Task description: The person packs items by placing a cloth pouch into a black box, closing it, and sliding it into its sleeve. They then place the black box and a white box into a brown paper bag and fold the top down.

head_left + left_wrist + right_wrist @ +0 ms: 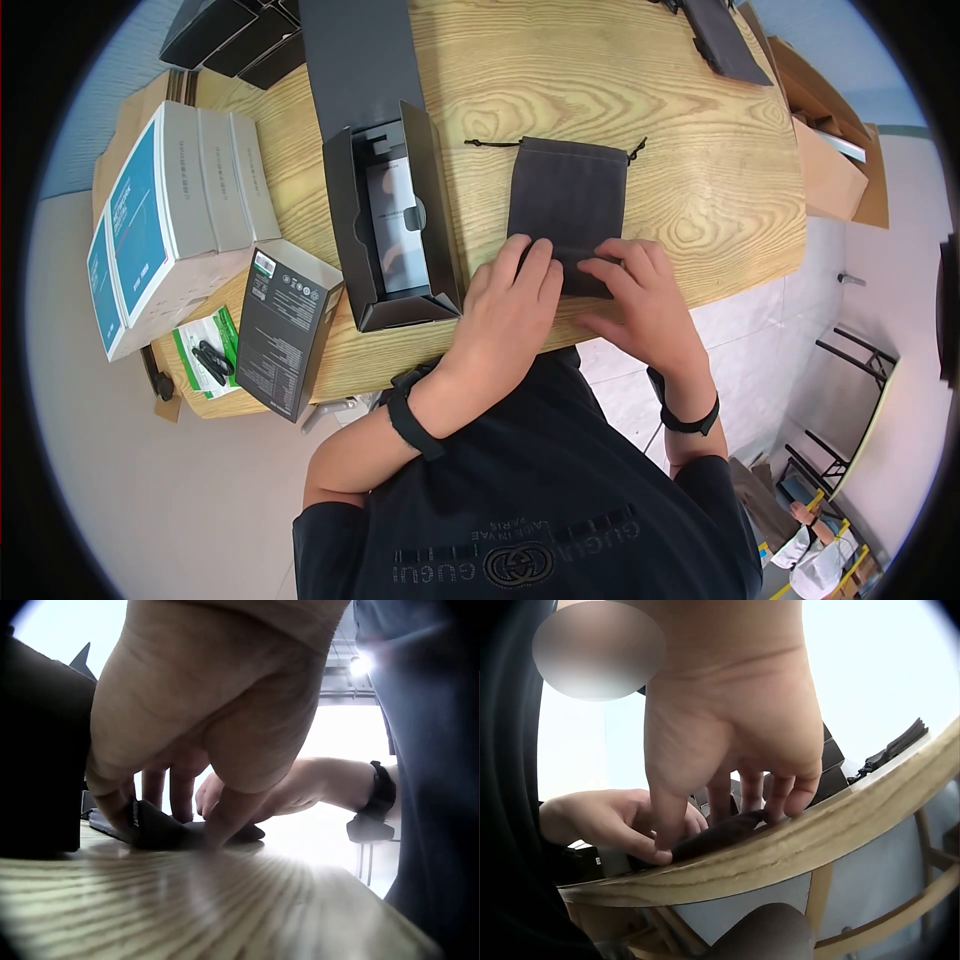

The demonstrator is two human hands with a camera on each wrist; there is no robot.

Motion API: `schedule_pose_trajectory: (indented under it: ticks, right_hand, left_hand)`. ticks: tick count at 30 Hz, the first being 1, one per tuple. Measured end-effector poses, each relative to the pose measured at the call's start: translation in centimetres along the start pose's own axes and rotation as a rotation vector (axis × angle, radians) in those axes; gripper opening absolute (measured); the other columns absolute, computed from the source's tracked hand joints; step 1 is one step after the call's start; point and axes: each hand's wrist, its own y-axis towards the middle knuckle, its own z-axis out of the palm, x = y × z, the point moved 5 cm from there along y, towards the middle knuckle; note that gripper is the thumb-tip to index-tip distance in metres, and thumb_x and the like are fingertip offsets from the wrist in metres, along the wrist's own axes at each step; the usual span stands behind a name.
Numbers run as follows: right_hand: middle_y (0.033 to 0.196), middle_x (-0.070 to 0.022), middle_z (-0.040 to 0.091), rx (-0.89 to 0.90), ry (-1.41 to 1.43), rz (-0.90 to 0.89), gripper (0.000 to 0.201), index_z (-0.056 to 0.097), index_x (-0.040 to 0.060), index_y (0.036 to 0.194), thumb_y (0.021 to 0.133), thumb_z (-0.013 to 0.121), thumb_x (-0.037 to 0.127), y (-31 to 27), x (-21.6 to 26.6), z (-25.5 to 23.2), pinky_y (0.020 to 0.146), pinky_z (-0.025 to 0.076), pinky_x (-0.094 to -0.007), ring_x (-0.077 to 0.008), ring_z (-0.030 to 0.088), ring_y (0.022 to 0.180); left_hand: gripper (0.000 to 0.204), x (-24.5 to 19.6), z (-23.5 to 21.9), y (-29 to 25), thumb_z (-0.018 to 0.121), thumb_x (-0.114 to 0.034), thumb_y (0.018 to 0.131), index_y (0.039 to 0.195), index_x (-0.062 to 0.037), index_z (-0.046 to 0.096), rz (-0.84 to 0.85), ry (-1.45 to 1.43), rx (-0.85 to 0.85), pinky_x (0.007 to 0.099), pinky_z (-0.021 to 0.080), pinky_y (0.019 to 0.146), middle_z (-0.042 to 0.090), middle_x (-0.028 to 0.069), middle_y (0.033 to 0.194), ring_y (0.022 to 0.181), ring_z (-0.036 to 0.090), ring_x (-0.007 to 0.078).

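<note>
A dark grey drawstring pouch (pixel 568 190) lies on the wooden table, its black cords sticking out at both far corners. My left hand (pixel 510 305) is over the pouch's near left part. In the left wrist view its thumb and fingers pinch the dark cloth (pixel 161 829), which bulges between them and carries small pale lettering. My right hand (pixel 645 300) is at the near right edge, bent fingers touching the pouch, thumb held apart from them. The right wrist view shows both thumbs close together at the pouch's near edge (pixel 720 836).
Left of the pouch stands an open black box (pixel 440 220) with a pale insert. Further left are a printed dark box (pixel 285 335), white-and-blue boxes (pixel 210 180) and a green-and-white packet (pixel 210 350) with a black cable. The table's near edge (pixel 727 874) runs just below the hands.
</note>
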Motion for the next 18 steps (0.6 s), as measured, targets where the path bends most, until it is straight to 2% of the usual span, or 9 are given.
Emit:
schedule_pose_trajectory:
  ticks: [1, 5, 7, 10, 11, 13, 14, 16, 18]
  right_hand:
    - [0.124, -0.0064, 0.06, 0.036, -0.031, -0.022, 0.047, 0.069, 0.0101, 0.117, 0.073, 0.082, 0.01, -0.1, 0.1, 0.2, 0.096, 0.046, -0.0438, -0.031, 0.056, 0.111]
    - [0.121, -0.0055, 0.062, 0.023, -0.037, -0.06, 0.043, 0.071, 0.0099, 0.114, 0.072, 0.082, 0.011, -0.5, -0.6, 0.4, 0.096, 0.045, -0.0421, -0.0302, 0.056, 0.113]
    - [0.11, -0.0044, 0.067, -0.008, -0.045, -0.095, 0.04, 0.071, 0.009, 0.114, 0.075, 0.08, 0.011, -0.3, -0.2, -0.3, 0.095, 0.046, -0.042, -0.0292, 0.057, 0.11]
    - [0.101, -0.0048, 0.069, -0.013, -0.023, -0.099, 0.035, 0.071, 0.0084, 0.113, 0.078, 0.078, 0.011, 0.0, -0.2, -0.6, 0.093, 0.047, -0.0427, -0.0277, 0.06, 0.103]
    - [0.101, -0.0048, 0.069, -0.013, -0.024, -0.099, 0.035, 0.071, 0.0084, 0.113, 0.078, 0.078, 0.011, 0.1, -0.1, -0.9, 0.093, 0.047, -0.0427, -0.0277, 0.06, 0.103]
    - [0.095, -0.0076, 0.069, 0.046, 0.024, -0.044, 0.03, 0.07, 0.0082, 0.113, 0.084, 0.076, 0.012, 0.4, -0.1, -1.4, 0.084, 0.049, -0.0426, -0.0284, 0.064, 0.094]
    - [0.095, -0.0076, 0.069, 0.046, 0.023, -0.044, 0.03, 0.07, 0.0082, 0.113, 0.084, 0.076, 0.012, 0.5, -0.3, -1.2, 0.084, 0.049, -0.0426, -0.0284, 0.064, 0.094]
    - [0.095, -0.0108, 0.067, 0.079, 0.174, 0.117, 0.024, 0.067, 0.0071, 0.113, 0.09, 0.073, 0.011, 0.7, -1.6, -0.6, 0.076, 0.05, -0.0433, -0.0321, 0.064, 0.088]
    - [0.096, -0.0111, 0.066, 0.042, 0.19, 0.111, 0.021, 0.065, 0.0066, 0.111, 0.092, 0.071, 0.01, 1.4, -1.6, -0.6, 0.074, 0.05, -0.0433, -0.0341, 0.064, 0.087]
  left_hand:
    - [0.041, 0.0, 0.0, 0.0, 0.063, 0.0, 0.083, 0.124, 0.0023, 0.061, 0.001, 0.0, 0.002, 0.0435, 0.05, 0.1, 0.055, 0.0155, 0.134, 0.128, 0.051, 0.0349]
    - [0.045, -0.2, -0.5, -0.1, 0.063, -0.001, 0.081, 0.127, -0.0003, 0.061, -0.001, 0.035, 0.067, 0.0405, 0.049, 0.094, 0.058, 0.0116, 0.125, 0.12, 0.056, 0.0293]
    - [0.047, -0.3, -0.8, -0.1, 0.063, -0.001, 0.081, 0.127, -0.0008, 0.061, 0.013, 0.045, 0.065, 0.04, 0.049, 0.092, 0.059, 0.0107, 0.122, 0.117, 0.057, 0.0282]
    - [0.047, -0.1, -0.6, -0.1, 0.064, 0.0, 0.081, 0.128, -0.0012, 0.06, 0.008, 0.001, 0.077, 0.0407, 0.05, 0.091, 0.061, 0.0116, 0.12, 0.112, 0.059, 0.028]
    - [0.047, 0.0, -0.6, -0.1, 0.065, 0.0, 0.081, 0.128, -0.0011, 0.06, 0.001, -0.063, 0.03, 0.0408, 0.051, 0.09, 0.061, 0.0123, 0.119, 0.109, 0.06, 0.0287]
    - [0.046, 0.2, -0.5, 0.0, 0.065, 0.001, 0.082, 0.128, -0.001, 0.06, -0.007, -0.127, -0.017, 0.041, 0.052, 0.088, 0.062, 0.013, 0.117, 0.107, 0.061, 0.0293]
    - [0.046, 0.4, -0.4, 0.1, 0.065, 0.002, 0.082, 0.128, -0.0004, 0.06, -0.04, -0.179, -0.033, 0.0415, 0.053, 0.088, 0.062, 0.0138, 0.116, 0.105, 0.061, 0.0301]
    - [0.045, 0.6, -0.3, 0.4, 0.065, 0.002, 0.083, 0.128, 0.0001, 0.059, -0.073, -0.233, -0.05, 0.0419, 0.054, 0.087, 0.062, 0.0146, 0.115, 0.104, 0.061, 0.0308]
    - [0.046, 0.8, -0.4, 0.6, 0.064, 0.004, 0.083, 0.128, 0.0012, 0.059, -0.143, -0.248, -0.069, 0.042, 0.054, 0.088, 0.061, 0.015, 0.115, 0.106, 0.06, 0.0323]
